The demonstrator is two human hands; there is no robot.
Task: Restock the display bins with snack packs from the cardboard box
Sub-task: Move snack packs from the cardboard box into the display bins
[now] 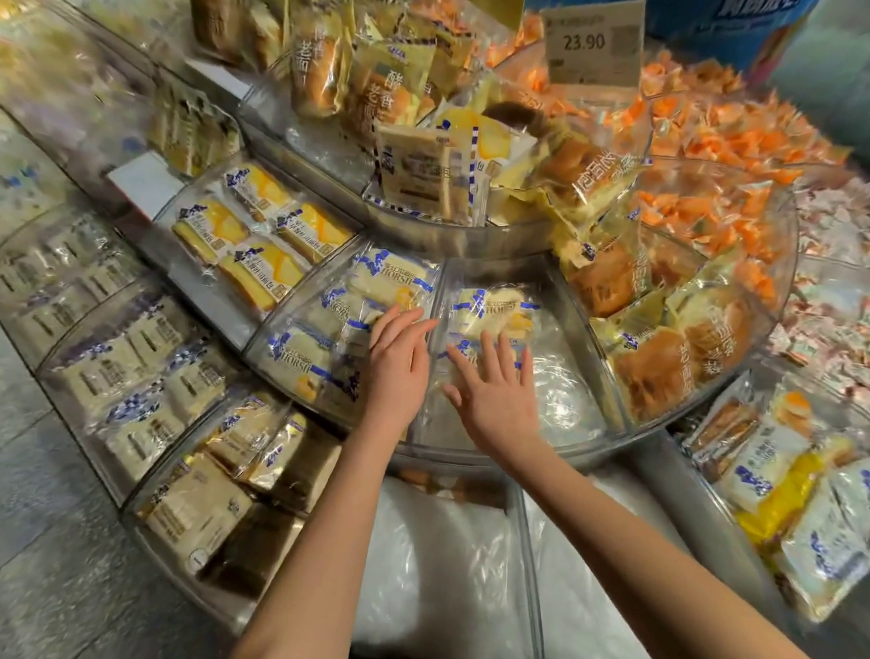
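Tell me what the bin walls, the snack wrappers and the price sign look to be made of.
Bin walls: clear rigid plastic, likely acrylic, glossy; packs show through and edges glint.
Snack wrappers: thin clear plastic film, printed, shiny; it crinkles and reflects light.
Price sign: matte printed card or paper, by its flat, dull face.

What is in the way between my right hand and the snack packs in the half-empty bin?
Nothing visible. Your right hand hovers open right over the snack packs, and the bin is open on top. The clear divider stands off to the left of the hand.
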